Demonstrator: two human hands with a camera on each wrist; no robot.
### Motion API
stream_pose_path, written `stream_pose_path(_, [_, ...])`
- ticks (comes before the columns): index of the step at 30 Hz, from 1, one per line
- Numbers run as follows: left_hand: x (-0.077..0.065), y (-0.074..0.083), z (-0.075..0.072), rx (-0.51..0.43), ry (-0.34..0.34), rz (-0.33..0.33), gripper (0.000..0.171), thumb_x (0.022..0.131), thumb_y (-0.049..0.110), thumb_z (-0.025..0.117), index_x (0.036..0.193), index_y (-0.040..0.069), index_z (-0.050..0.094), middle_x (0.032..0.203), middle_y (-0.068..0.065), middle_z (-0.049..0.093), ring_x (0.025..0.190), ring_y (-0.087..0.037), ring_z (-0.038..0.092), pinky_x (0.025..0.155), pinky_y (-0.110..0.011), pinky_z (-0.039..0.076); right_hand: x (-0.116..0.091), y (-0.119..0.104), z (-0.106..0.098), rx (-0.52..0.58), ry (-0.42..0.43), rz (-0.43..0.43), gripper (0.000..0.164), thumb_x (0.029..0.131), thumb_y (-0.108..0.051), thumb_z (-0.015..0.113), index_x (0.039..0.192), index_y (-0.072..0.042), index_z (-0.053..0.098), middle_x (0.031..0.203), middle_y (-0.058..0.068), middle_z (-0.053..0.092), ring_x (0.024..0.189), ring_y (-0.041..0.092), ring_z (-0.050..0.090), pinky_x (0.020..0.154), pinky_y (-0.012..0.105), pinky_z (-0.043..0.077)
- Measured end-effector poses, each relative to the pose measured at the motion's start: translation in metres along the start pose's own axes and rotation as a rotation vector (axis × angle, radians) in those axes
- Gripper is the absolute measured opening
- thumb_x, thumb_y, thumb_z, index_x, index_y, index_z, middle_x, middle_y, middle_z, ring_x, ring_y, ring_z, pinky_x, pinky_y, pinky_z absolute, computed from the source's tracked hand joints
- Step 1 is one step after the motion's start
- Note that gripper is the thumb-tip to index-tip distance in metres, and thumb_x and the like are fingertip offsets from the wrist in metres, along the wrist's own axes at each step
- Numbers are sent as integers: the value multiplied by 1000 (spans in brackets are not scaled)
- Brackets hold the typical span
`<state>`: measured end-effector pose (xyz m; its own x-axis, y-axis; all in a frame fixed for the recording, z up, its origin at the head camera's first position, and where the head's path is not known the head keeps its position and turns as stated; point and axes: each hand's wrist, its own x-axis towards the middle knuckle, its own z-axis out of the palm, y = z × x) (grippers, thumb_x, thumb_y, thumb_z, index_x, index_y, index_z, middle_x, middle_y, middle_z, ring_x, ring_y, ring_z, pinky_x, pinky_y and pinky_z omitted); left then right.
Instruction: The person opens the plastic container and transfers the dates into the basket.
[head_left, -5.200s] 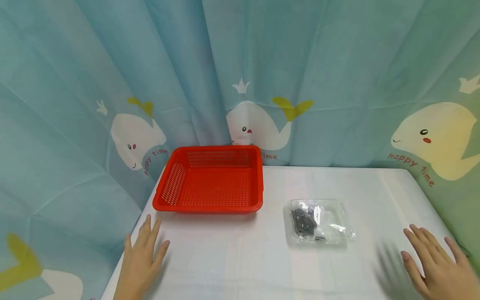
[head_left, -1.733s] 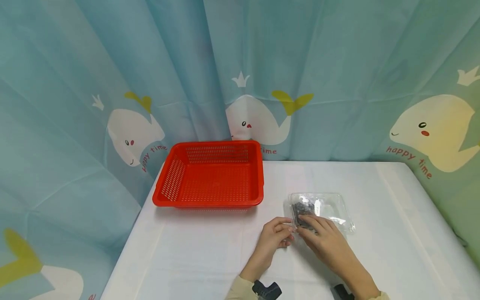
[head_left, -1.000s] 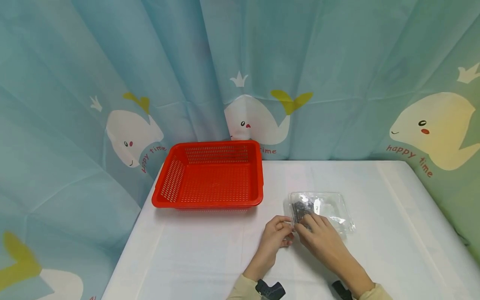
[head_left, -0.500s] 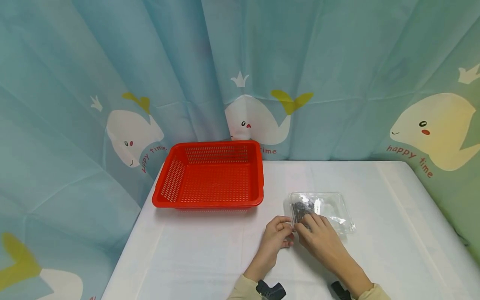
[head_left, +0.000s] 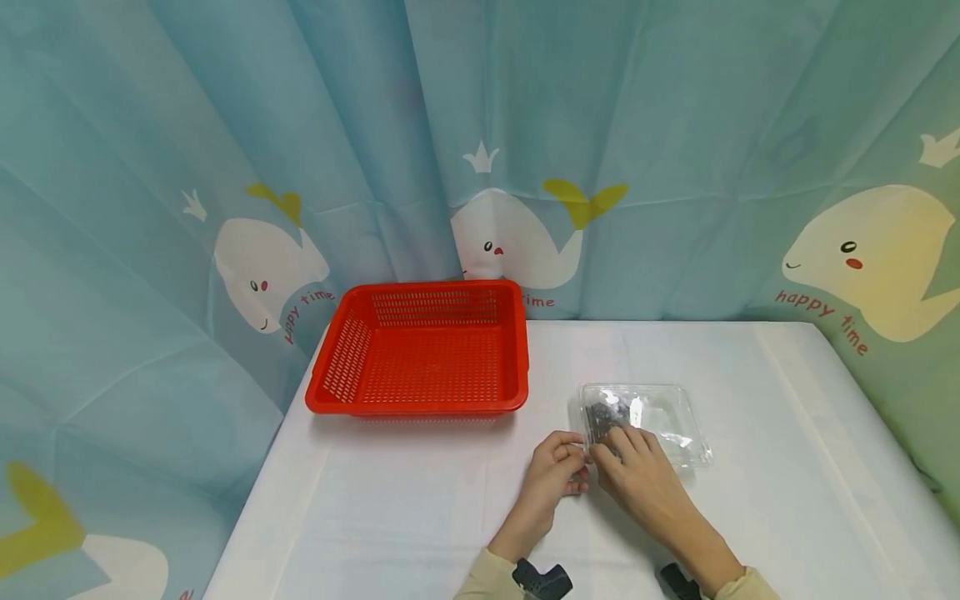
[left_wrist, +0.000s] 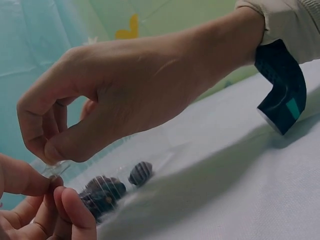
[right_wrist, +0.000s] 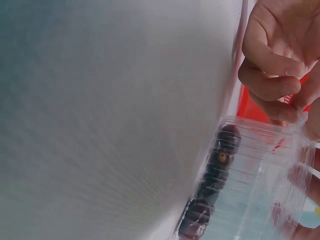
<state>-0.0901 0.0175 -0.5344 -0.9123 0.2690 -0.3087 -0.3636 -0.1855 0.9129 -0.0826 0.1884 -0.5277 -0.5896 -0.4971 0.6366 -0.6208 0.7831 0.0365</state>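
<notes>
A clear plastic clamshell box (head_left: pixel 667 417) sits on the white table, with several dark round fruits (head_left: pixel 603 412) at its left end. In the right wrist view the fruits (right_wrist: pixel 215 170) look dark purple and glossy behind ribbed plastic. My left hand (head_left: pixel 551 471) is at the box's front left corner, its thumb and fingers (left_wrist: pixel 25 175) pinching the clear edge. Over the same corner, my right hand (head_left: pixel 645 479) bends down, and its thumb and fingertip (left_wrist: pixel 52 150) pinch a clear plastic lip. The fingers of both hands meet closely there.
A red perforated basket (head_left: pixel 435 408) stands at the back left of the white-covered table (head_left: pixel 390 500). Behind and along the sides hangs a blue-green curtain (head_left: pixel 675 167) with whale prints. Black wrist cameras (head_left: pixel 542 581) sit on both wrists.
Both hands started apart at the table's sides, then came together at the box's front left corner. Since then the right fingers have curled in more; the last second shows hardly any movement.
</notes>
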Motion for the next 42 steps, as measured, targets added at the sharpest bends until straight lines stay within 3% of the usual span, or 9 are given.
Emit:
stream_pose_path(6, [2,-2,1,-12,-8,-6,27,96,3,60,123,3,61,85,1,60,69,-10,54,61,-23,50,-1,-1,2,-33,22,13,31,103,-20,32,91,-11,60,86,3,48,83,26,52,75,48,51])
stream_pose_path(13, [2,-4,3,-23,-9,2,27,96,2,60,123,2,60,83,2,57,66,-10,47,58,-23,48,-4,-3,1,-21,16,33,10,94,-12,48,93,-10,58,86,4,48,84,29,54,76,48,51])
stream_pose_path(20, [2,-6,5,-19,3,6,28,95,3,61,122,3,60,84,4,59,65,-9,45,55,-23,46,6,-3,-6,27,68,64,39,108,-21,29,98,-5,64,85,3,49,80,23,51,73,44,50])
stream_pose_path(27, [3,-5,4,-29,5,0,30,93,3,62,123,3,62,84,3,59,64,-9,46,54,-22,47,0,-1,-7,41,37,59,42,109,-25,30,95,-9,67,90,3,59,86,26,59,80,48,53])
stream_pose_path(35, [0,0,2,8,25,43,31,93,3,65,124,2,64,87,3,62,68,-9,50,53,-20,49,-6,2,-12,87,-3,91,49,114,-40,33,102,-11,71,105,5,68,99,28,64,93,47,49])
stream_pose_path(39, [-1,0,2,40,47,73,30,94,3,67,124,2,64,93,-1,64,69,-8,53,54,-19,51,-7,1,-15,113,29,109,51,113,-44,36,103,-9,72,106,6,70,100,28,65,94,45,49])
stream_pose_path(42, [-1,2,2,102,77,133,30,94,2,69,124,2,64,97,-5,66,67,-7,55,55,-19,51,-7,1,-18,136,57,131,51,113,-45,38,102,-9,72,106,6,70,100,28,66,94,42,47])
